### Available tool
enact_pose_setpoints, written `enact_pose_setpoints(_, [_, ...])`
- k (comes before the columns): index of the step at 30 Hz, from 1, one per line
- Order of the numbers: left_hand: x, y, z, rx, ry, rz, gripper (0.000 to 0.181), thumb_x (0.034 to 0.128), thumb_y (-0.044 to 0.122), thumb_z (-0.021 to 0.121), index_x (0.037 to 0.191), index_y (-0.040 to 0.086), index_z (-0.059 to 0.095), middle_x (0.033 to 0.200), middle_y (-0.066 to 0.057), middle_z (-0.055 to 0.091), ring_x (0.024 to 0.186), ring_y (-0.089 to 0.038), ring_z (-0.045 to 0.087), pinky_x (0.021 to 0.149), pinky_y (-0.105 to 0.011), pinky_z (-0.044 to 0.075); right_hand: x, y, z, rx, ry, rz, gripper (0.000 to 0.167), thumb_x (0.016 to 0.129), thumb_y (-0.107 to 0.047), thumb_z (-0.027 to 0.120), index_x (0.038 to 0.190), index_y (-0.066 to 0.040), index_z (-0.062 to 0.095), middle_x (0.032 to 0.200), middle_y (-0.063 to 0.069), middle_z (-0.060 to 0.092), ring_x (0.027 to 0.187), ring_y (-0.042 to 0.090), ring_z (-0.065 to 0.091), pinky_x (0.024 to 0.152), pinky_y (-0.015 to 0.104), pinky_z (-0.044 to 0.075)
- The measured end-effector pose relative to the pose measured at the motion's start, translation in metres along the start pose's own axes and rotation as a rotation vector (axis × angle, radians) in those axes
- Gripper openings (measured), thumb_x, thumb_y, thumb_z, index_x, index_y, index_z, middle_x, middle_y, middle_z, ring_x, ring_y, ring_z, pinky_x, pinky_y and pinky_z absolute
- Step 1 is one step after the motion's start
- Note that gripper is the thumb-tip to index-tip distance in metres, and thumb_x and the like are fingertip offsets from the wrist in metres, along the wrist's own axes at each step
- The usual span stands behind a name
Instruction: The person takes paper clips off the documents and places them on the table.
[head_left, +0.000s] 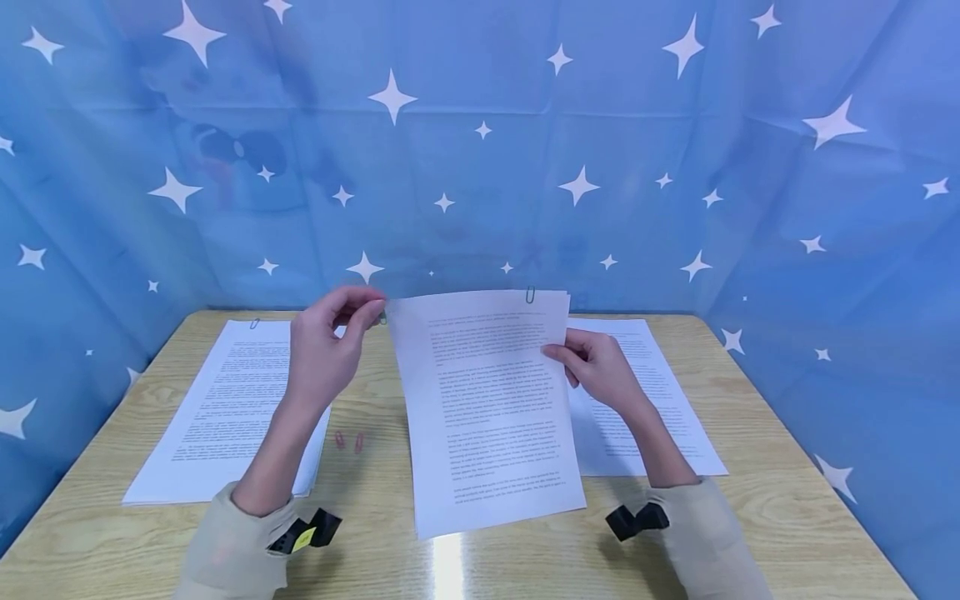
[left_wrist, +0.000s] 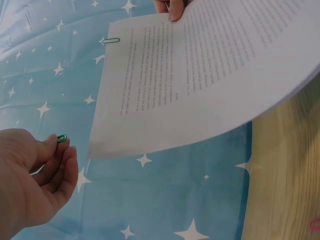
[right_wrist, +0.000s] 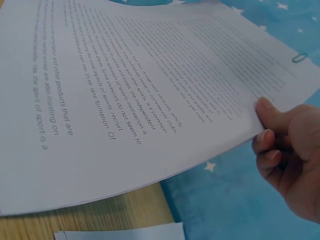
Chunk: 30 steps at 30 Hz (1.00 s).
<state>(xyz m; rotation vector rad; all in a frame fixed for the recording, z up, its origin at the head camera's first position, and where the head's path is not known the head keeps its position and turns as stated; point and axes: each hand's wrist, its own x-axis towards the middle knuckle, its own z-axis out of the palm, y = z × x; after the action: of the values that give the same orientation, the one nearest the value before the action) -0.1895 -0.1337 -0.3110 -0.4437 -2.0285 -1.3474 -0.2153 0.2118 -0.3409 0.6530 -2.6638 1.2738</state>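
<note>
My left hand (head_left: 327,346) pinches a small green paper clip (left_wrist: 62,138) between thumb and fingertips, beside the top left corner of a printed sheaf of paper (head_left: 495,400). In the left wrist view, a gap shows between that clip and the paper. My right hand (head_left: 600,368) grips the sheaf by its right edge, thumb on the printed face, and holds it raised above the table. Another green paper clip (head_left: 530,294) sits on the sheaf's top edge near the right corner. The sheets bend a little along their length.
On the wooden table (head_left: 367,533), a printed stack (head_left: 217,417) with a clip (head_left: 255,323) at its top lies left. Another printed stack (head_left: 648,392) lies right, partly behind the raised sheaf. Two pinkish-red paper clips (head_left: 359,442) lie between. A blue star-patterned curtain (head_left: 480,167) surrounds the table.
</note>
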Motion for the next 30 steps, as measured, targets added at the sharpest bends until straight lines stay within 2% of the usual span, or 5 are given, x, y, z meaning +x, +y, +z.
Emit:
enact_pose_setpoints(4, [-0.003, -0.003, -0.005, 0.033, -0.021, -0.013, 0.009, 0.0964, 0.006, 0.069, 0.1, 0.002, 0.075, 0.089, -0.008, 0.073, 0.076, -0.017, 0.065, 0.068, -0.017, 0.048, -0.003, -0.014, -0.003, 0.008, -0.005, 0.002, 0.016, 0.102, -0.005, 0.059, 0.113, 0.001, 0.069, 0.06, 0.025, 0.05, 0.045, 0.017, 0.043, 0.043, 0.025, 0.029])
enact_pose_setpoints(7, [-0.007, -0.005, -0.01, 0.058, -0.04, -0.03, 0.009, 0.0965, 0.007, 0.069, 0.1, 0.002, 0.075, 0.088, -0.008, 0.073, 0.076, -0.017, 0.065, 0.068, -0.016, 0.048, -0.004, -0.016, -0.003, 0.014, -0.008, 0.009, 0.016, 0.102, -0.005, 0.059, 0.113, 0.001, 0.069, 0.06, 0.026, 0.05, 0.045, 0.013, 0.042, 0.043, 0.025, 0.028])
enact_pose_setpoints(18, [-0.019, -0.012, -0.023, 0.173, -0.078, -0.132, 0.012, 0.0978, 0.008, 0.067, 0.104, 0.001, 0.074, 0.089, -0.011, 0.073, 0.078, -0.025, 0.067, 0.068, -0.012, 0.046, -0.003, -0.015, -0.002, 0.023, -0.008, 0.011, 0.017, 0.102, -0.005, 0.06, 0.113, 0.001, 0.069, 0.061, 0.026, 0.05, 0.045, 0.013, 0.043, 0.043, 0.025, 0.028])
enact_pose_setpoints(25, [-0.028, -0.018, -0.027, 0.208, -0.146, -0.219, 0.011, 0.0969, 0.007, 0.068, 0.103, 0.0, 0.074, 0.086, -0.011, 0.072, 0.076, -0.024, 0.067, 0.066, -0.014, 0.048, -0.004, -0.017, -0.001, 0.014, -0.008, 0.011, 0.016, 0.101, -0.006, 0.06, 0.114, 0.0, 0.07, 0.056, 0.008, 0.048, 0.046, 0.022, 0.045, 0.044, 0.025, 0.028])
enact_pose_setpoints(30, [-0.034, -0.024, -0.03, 0.239, -0.205, -0.241, 0.01, 0.0964, 0.006, 0.069, 0.101, -0.001, 0.074, 0.084, -0.01, 0.072, 0.073, -0.02, 0.065, 0.065, -0.019, 0.05, -0.004, -0.017, -0.001, 0.009, -0.009, 0.008, 0.016, 0.101, -0.006, 0.06, 0.113, 0.0, 0.07, 0.06, 0.023, 0.05, 0.045, 0.015, 0.043, 0.044, 0.025, 0.028])
